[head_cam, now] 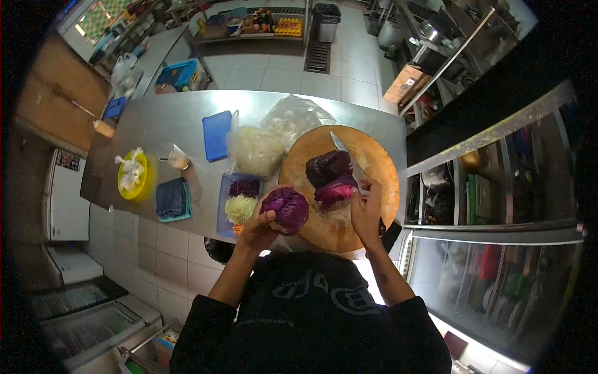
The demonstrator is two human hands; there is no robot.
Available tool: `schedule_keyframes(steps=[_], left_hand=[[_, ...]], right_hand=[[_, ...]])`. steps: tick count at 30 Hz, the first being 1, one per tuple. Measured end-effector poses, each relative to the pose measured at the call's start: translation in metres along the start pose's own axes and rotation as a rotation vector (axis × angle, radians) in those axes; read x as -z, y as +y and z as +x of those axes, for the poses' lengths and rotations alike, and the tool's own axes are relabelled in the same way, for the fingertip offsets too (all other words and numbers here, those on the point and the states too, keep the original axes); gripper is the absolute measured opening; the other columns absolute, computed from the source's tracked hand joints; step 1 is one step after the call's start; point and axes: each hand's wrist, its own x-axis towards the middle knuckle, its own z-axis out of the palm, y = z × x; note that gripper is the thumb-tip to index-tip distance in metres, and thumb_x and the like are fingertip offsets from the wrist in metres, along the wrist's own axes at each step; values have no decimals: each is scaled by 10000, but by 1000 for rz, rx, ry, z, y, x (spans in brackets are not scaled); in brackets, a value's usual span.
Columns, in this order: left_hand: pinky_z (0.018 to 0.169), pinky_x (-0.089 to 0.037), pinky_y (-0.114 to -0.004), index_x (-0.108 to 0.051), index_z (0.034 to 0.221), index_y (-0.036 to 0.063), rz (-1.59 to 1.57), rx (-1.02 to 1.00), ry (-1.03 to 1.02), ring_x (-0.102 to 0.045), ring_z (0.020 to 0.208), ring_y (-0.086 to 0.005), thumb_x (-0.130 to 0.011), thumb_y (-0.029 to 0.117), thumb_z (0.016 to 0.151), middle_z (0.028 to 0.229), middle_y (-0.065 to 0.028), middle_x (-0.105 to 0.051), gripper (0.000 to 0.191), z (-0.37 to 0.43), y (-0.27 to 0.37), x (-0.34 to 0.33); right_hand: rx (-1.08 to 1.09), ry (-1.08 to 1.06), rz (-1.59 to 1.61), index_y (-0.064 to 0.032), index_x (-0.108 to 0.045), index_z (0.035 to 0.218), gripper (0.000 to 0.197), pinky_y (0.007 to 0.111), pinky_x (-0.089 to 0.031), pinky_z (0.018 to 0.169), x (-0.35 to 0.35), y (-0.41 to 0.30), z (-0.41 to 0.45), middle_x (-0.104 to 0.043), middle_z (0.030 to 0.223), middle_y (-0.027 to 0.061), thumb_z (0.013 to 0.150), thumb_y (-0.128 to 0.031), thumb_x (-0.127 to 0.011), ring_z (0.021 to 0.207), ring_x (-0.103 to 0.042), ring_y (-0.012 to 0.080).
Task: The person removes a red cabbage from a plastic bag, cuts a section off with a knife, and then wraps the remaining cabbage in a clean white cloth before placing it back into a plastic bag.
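Observation:
A head of purple cabbage (286, 210) rests in my left hand (261, 229), raised over the near-left edge of the round wooden chopping board (322, 233). On the board, dark purple cabbage leaves (329, 168) lie beside a piece with a bright pink-purple side (335, 192). My right hand (366, 210) is at the right edge of this piece, thumb and fingers close to it; whether they grip it is unclear. A knife (338, 141) lies on the board, its blade partly hidden by the leaves and my right hand.
Left of the board stands a blue container (225, 205) with shredded purple cabbage, pale shreds and orange shreds. Plastic bags (254, 149), a blue lid (217, 135), a glass (174, 155), a folded cloth (173, 198) and a yellow bowl (145, 175) share the steel table (154, 107).

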Motion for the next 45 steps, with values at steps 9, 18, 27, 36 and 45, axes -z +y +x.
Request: schedule_keyframes(steps=[9,18,27,36,45], left_hand=[[1092,-558,-397,-554,1495,38,441,-40,206,-675,1247,-228,-884,241,911,1342,-120,-677,702,3,-12,-13],[1029,-585,-367,-577,1445,55,39,101,315,-700,1184,-218,-815,222,982,1325,-100,-685,547,23,-8,6],[1088,-515,-496,-597,1356,25,1341,-391,275,-619,1251,-422,-1021,354,689,1296,-212,-605,856,37,-31,3],[1152,-450,-548,-507,1514,56,1509,-394,52,-529,1351,-474,-975,395,730,1438,-249,-516,975,41,-42,-8],[1195,-377,-584,-499,1559,57,1534,-433,25,-494,1422,-455,-870,594,826,1494,-250,-514,982,37,-41,1]], right_hand=[[132,-651,346,-48,-430,1594,683,403,-459,1153,-5,-91,-13,-560,1490,152,1021,-245,-745,1312,-605,262],[-139,-760,446,-61,-477,1570,618,385,-534,1073,-17,-70,31,-600,1458,168,1060,-307,-725,1293,-650,247],[206,-474,-19,-15,-730,1159,282,475,-570,915,-118,-69,145,-755,1059,196,1028,-261,-687,998,-733,346],[287,-525,-626,-14,-808,941,322,529,-555,970,-235,-29,207,-794,1016,221,945,-324,-719,979,-716,455],[-32,-362,92,-10,-752,1030,306,444,-586,792,-203,-9,235,-769,980,178,989,-302,-669,873,-743,290]])
